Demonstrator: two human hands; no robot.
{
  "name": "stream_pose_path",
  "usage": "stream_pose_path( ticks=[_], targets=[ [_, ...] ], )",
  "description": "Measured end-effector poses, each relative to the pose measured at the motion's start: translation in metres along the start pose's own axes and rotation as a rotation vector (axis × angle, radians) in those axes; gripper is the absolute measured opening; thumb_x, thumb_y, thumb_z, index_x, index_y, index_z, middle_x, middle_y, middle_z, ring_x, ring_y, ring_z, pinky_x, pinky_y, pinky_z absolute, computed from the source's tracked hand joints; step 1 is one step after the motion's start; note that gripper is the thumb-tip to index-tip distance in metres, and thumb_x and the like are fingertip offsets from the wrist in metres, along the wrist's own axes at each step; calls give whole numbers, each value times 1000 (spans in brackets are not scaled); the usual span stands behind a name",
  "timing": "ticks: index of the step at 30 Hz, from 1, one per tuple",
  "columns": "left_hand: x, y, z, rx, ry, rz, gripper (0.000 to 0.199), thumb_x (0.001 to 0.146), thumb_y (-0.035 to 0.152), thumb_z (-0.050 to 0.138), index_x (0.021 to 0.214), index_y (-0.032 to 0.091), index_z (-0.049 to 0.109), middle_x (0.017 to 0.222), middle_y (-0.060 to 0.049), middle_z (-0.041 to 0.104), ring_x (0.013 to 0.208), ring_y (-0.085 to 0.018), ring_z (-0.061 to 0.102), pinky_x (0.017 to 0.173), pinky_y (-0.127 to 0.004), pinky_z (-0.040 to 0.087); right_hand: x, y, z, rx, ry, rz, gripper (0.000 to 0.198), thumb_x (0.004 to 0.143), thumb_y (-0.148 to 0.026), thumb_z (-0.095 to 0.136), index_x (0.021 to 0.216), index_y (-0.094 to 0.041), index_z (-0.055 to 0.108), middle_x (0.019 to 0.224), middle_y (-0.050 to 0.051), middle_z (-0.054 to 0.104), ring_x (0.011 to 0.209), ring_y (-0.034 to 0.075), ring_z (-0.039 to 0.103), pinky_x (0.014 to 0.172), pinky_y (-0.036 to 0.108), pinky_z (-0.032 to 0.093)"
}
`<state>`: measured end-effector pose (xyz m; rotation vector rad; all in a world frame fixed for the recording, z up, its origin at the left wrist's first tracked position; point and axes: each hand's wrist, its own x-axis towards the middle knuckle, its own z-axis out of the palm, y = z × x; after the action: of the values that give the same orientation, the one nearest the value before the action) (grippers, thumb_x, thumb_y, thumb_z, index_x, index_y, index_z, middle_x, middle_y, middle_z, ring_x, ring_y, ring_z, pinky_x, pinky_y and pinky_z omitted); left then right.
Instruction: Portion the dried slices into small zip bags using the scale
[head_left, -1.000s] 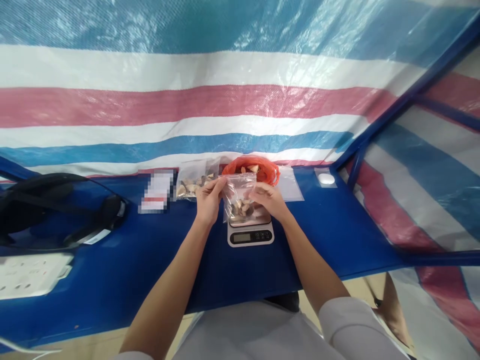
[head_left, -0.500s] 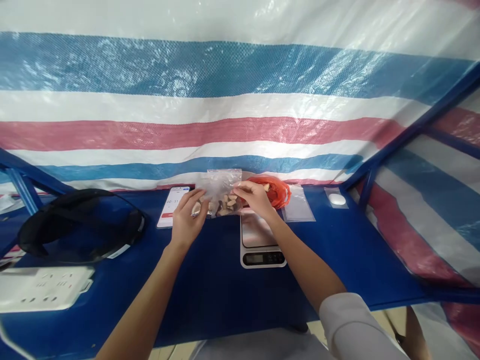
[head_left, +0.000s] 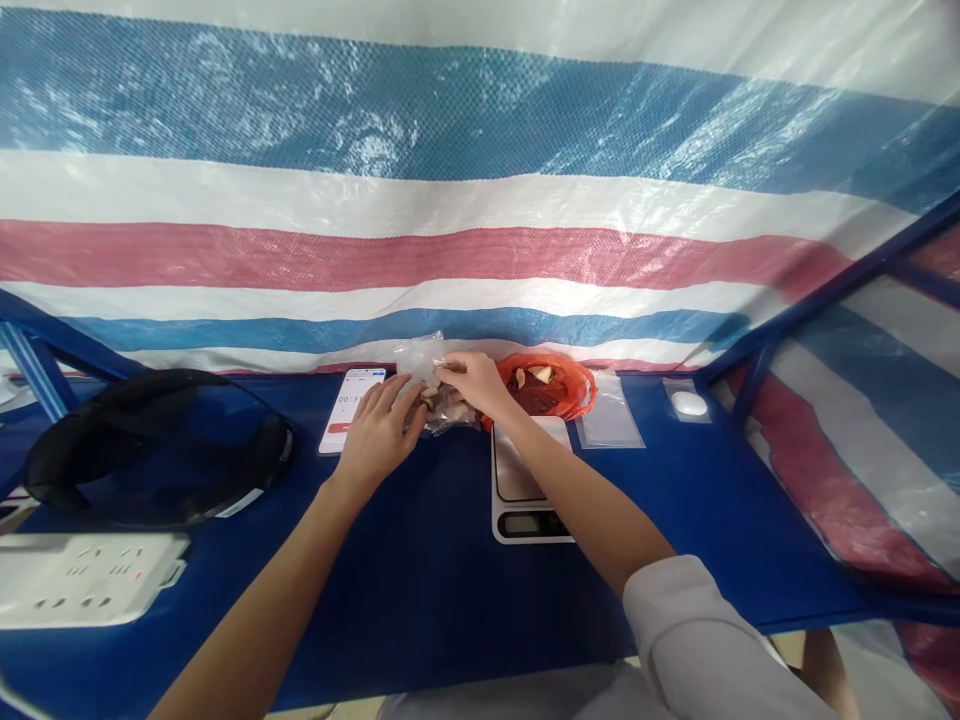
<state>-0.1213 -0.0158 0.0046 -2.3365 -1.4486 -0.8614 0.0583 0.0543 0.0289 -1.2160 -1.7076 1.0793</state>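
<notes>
A clear zip bag (head_left: 452,413) holding pale and brown dried pieces lies at the back of the blue table, its upper part creased. My right hand (head_left: 474,381) pinches the bag near its upper right side. At the bag's left side, my left hand (head_left: 381,424) rests with fingers apart, fingertips touching the plastic. Just right of the bag, an orange-red plastic bag (head_left: 574,392) lies open with a few similar pieces inside. In front of it stands a kitchen scale (head_left: 517,480), partly covered by my right forearm.
Left of my hands is a phone (head_left: 346,405) showing a timer. A black headband-like ring (head_left: 157,450) and a white power strip (head_left: 90,580) occupy the left side. Flat clear bags (head_left: 611,415) and a small white object (head_left: 688,403) lie right. Striped sheeting (head_left: 450,210) hangs behind.
The zip bag's upper part has folded down and crumpled. My right hand has moved left along it, and my left hand's fingers have spread over its left side. The view has shifted slightly.
</notes>
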Motion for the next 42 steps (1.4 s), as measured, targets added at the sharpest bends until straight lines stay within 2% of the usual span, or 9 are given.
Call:
stream_pose_path(
  ticks=[3, 7, 11, 15, 22, 29, 34, 39, 42],
  targets=[
    [4, -2, 2, -9, -36, -11, 33, 98, 28, 46, 123, 16, 63, 127, -16, 67, 123, -32, 60, 106, -49, 47, -11, -8, -14, -209, 39, -62, 24, 89, -23, 67, 112, -20, 75, 112, 6, 77, 102, 24, 74, 94, 37, 58],
    [8, -4, 1, -41, -54, -2, 32, 98, 25, 43, 120, 16, 65, 125, -16, 68, 121, -30, 62, 108, -49, 47, -34, -10, -24, -505, 47, -280, 34, 94, -24, 61, 128, -20, 68, 131, 8, 69, 121, 24, 66, 108, 39, 50],
    [9, -5, 3, -75, -55, -49, 32, 99, 28, 42, 116, 16, 66, 125, -15, 68, 120, -30, 63, 108, -48, 47, -51, 4, -15, -720, -77, -468, 36, 100, -27, 51, 131, -15, 65, 142, 13, 61, 137, 25, 54, 114, 39, 44],
    [8, -5, 10, -90, -71, -125, 36, 100, 35, 42, 119, 15, 64, 134, -16, 64, 129, -31, 58, 111, -50, 43, -53, 20, -3, -836, -108, -556, 40, 103, -28, 45, 135, -12, 62, 140, 13, 63, 136, 26, 54, 117, 40, 40],
    [5, -8, 22, -113, -116, -145, 40, 99, 37, 40, 127, 16, 61, 142, -18, 58, 136, -33, 51, 113, -53, 41, -46, 30, 2, -820, -101, -560, 39, 101, -28, 50, 134, -12, 63, 138, 15, 64, 136, 27, 53, 118, 42, 38],
    [9, 0, 16, -102, -69, -150, 38, 98, 35, 44, 127, 19, 62, 139, -16, 62, 136, -33, 52, 114, -54, 39, -57, 20, -10, -695, -56, -551, 32, 99, -25, 51, 126, -21, 69, 135, 8, 67, 135, 24, 55, 118, 41, 39],
    [2, 32, 4, -112, -10, -140, 37, 97, 33, 46, 126, 18, 64, 133, -15, 66, 133, -31, 54, 115, -52, 37, -91, 26, -37, -638, 57, -569, 33, 100, -28, 49, 124, -21, 71, 133, 6, 68, 133, 22, 57, 116, 39, 42],
    [-19, 67, 4, -137, 9, -94, 36, 99, 29, 42, 124, 18, 66, 130, -13, 67, 130, -29, 57, 114, -49, 38, -140, 56, -77, -625, 186, -499, 31, 99, -29, 51, 120, -21, 73, 130, 6, 70, 132, 23, 58, 112, 40, 48],
    [-31, 81, 9, -135, -31, -90, 39, 100, 30, 39, 125, 16, 66, 128, -14, 68, 127, -29, 58, 114, -48, 39, -167, 78, -103, -639, 299, -390, 31, 99, -31, 50, 118, -22, 73, 125, 7, 72, 128, 22, 62, 110, 37, 50]
  ],
)
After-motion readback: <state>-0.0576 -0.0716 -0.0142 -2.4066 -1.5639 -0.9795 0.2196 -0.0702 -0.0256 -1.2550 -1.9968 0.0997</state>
